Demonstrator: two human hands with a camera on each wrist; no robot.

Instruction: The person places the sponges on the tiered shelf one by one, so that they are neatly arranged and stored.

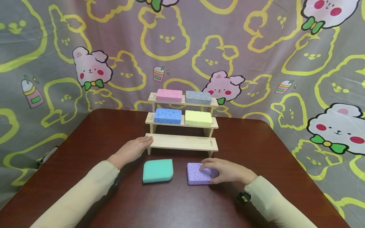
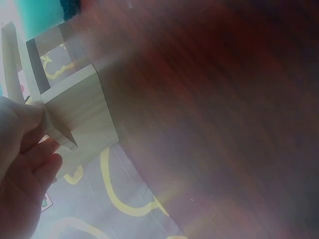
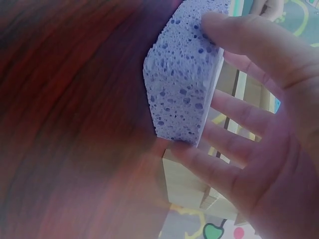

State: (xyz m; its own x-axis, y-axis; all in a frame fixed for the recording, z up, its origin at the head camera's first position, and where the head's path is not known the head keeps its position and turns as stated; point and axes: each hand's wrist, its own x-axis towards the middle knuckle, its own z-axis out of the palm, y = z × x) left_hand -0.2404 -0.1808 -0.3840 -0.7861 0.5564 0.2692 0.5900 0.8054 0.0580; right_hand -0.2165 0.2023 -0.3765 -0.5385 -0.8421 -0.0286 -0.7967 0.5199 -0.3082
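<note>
My right hand (image 1: 228, 171) holds the right end of a purple sponge (image 1: 195, 174) lying on the table. In the right wrist view the thumb rests on one face of this pitted sponge (image 3: 179, 84), while fingers reach over its other side. At the left end of the lowest step of a three-tier wooden shelf (image 1: 179, 142), my left hand (image 1: 134, 150) grips the board's edge. The left wrist view shows thumb and fingers of that hand (image 2: 25, 169) around the board end. A teal sponge (image 1: 157, 171) with rounded corners lies between the hands, in front of the shelf.
A pink sponge (image 1: 169, 95) and a grey sponge (image 1: 198, 97) sit on the top tier. Below them, a blue sponge (image 1: 167, 116) and a yellow sponge (image 1: 198, 118) stand on the middle tier. A patterned curtain (image 1: 182, 41) hangs behind the brown table (image 1: 114, 126).
</note>
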